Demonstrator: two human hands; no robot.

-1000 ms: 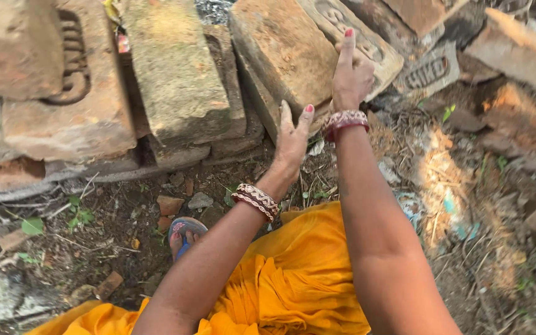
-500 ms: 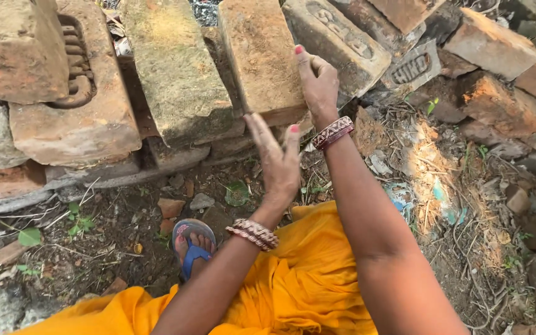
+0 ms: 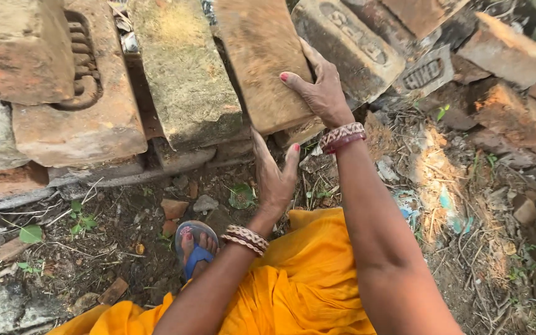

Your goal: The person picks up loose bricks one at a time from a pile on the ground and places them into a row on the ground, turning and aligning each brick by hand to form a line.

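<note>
Holding: the right hand presses on the lower right corner of a weathered orange-brown rectangular clay brick, fingers spread over its face and thumb on its right edge; the grip is wide, laid flat rather than curled round.
Brick position: tilted, its top leaning away toward the upper edge of the view, its lower end raised above the litter-strewn ground, between a mossy greenish-grey brick on its left and a grey-brown stamped brick on its right.
Brick look: dusty orange face with darker brown patches, rough and pitted, corners worn round; the lower edge is chipped and shaded.
Left hand: the left hand is just under the brick's lower end, palm open and fingers straight, fingertips at or near the underside; whether they touch cannot be told. It has hold of nothing.
Wrists: patterned red and white bangles on the right wrist, a similar set on the left.
Around: a pale orange brick with a moulded loop mark lies at the left of the stack; more broken bricks lie at the upper right.
Below: yellow-orange draped cloth and a foot in a blue sandal on the ground.
</note>
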